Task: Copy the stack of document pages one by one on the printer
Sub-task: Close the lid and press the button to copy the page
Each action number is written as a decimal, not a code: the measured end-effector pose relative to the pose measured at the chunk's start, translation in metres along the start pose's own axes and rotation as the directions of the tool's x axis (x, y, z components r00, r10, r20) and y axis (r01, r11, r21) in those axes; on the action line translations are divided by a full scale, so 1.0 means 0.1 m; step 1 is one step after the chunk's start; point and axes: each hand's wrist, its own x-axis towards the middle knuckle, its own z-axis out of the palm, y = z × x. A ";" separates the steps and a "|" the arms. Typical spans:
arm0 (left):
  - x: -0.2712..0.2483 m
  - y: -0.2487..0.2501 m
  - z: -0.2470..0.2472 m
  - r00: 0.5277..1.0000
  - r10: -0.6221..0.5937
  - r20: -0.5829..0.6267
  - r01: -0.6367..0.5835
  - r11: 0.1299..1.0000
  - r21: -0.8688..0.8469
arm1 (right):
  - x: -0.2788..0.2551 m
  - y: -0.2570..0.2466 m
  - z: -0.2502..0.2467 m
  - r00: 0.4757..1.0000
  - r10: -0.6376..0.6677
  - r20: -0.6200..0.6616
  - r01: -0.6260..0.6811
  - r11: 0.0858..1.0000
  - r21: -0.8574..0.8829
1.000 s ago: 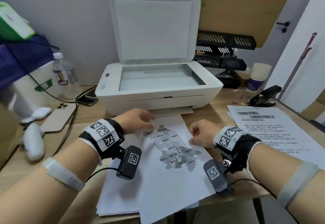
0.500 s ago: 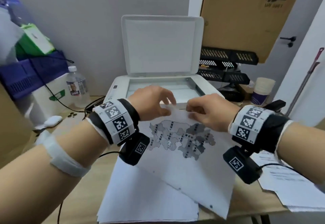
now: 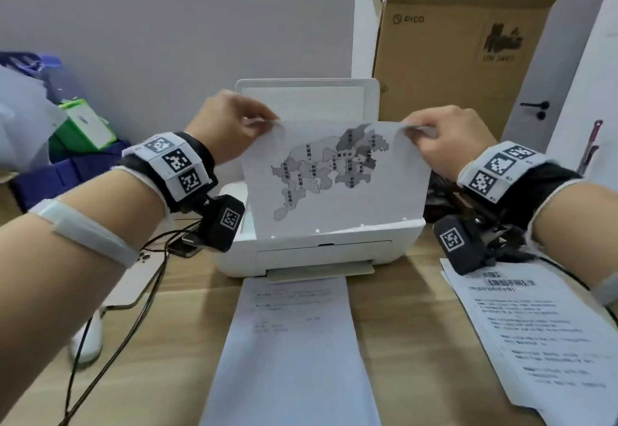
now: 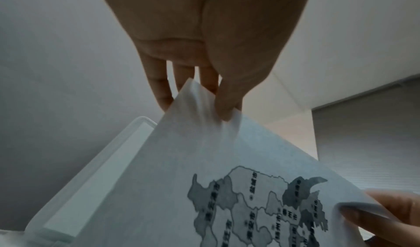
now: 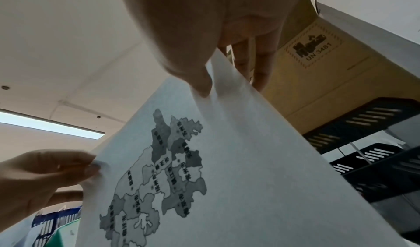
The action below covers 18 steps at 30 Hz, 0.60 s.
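A page printed with a grey map (image 3: pixel 334 174) hangs upright in the air above the white printer (image 3: pixel 317 251), whose lid (image 3: pixel 307 97) stands open behind it. My left hand (image 3: pixel 230 124) pinches the page's top left corner (image 4: pixel 200 99) between thumb and fingers. My right hand (image 3: pixel 441 138) pinches the top right corner (image 5: pixel 218 78) the same way. The printer's glass is hidden behind the page. A stack of document pages (image 3: pixel 294 352) lies on the desk in front of the printer's output slot.
A second pile of printed pages (image 3: pixel 548 338) lies at the desk's right. A large cardboard box (image 3: pixel 468 47) and black paper trays (image 5: pixel 368 153) stand behind right. Cables (image 3: pixel 133 308), a blue crate (image 3: pixel 67 171) and a green box (image 3: pixel 83 124) crowd the left.
Both hands have lifted the map page off the stack and raised it from near flat over the desk to upright over the printer. The head view has tilted upward.
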 end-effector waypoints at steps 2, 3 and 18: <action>0.04 -0.04 -0.02 0.995 -0.019 -0.098 0.013 0.998 -0.060 | 0.11 -0.02 0.05 0.999 -0.016 -0.048 0.016 1.000 -0.008; 0.05 -0.06 -0.02 0.990 -0.027 -0.142 0.016 0.997 -0.076 | 0.16 -0.03 0.08 0.998 -0.025 -0.057 0.024 1.000 -0.018; -0.13 -0.44 0.21 0.998 -0.055 -0.017 0.048 0.956 -0.290 | 0.24 0.07 0.62 0.997 0.012 0.082 -0.020 0.995 0.100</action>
